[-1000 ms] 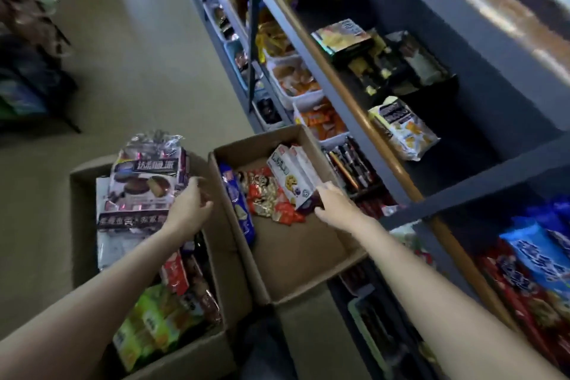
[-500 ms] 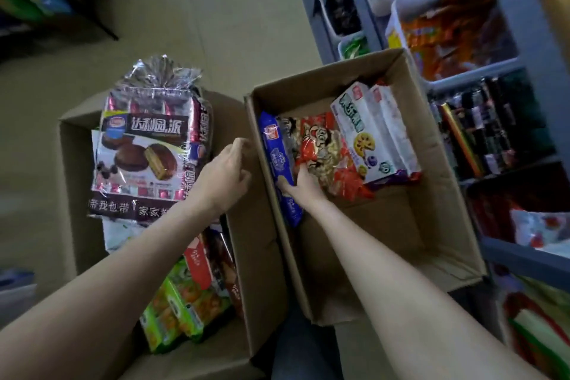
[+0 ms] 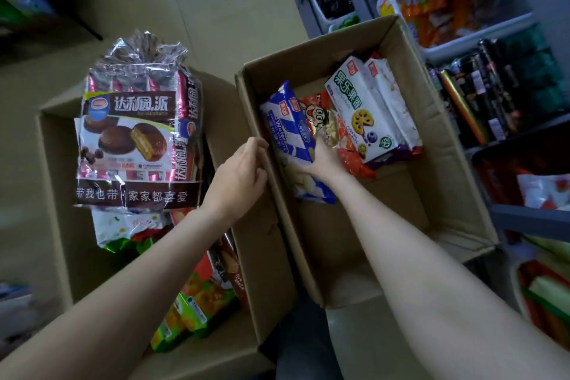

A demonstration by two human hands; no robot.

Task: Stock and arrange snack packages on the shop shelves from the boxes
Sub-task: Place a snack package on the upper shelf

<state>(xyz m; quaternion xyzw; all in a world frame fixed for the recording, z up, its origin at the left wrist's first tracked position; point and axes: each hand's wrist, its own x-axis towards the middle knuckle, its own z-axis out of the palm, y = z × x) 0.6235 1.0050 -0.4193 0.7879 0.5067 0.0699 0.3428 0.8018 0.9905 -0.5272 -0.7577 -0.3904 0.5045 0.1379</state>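
Cardboard right box (image 3: 438,182) holds only a few packs at its far end, near half bare; left box (image 3: 55,182) looks full, chocolate-pie bag (image 3: 135,133) on top; shelves (image 3: 462,3) at right partly stocked, so plenty left to do. Right hand (image 3: 324,160) reaches onto the blue-striped wafer pack (image 3: 288,129); grip hidden, cannot tell. Pack's long axis runs near-to-far, leaning on the box's left wall. Left hand (image 3: 237,176), fingers curled, holds that wall's rim.

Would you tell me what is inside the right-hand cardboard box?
A blue striped wafer pack, a red snack bag and two white biscuit packs; the right hand covers whatever lies beneath.
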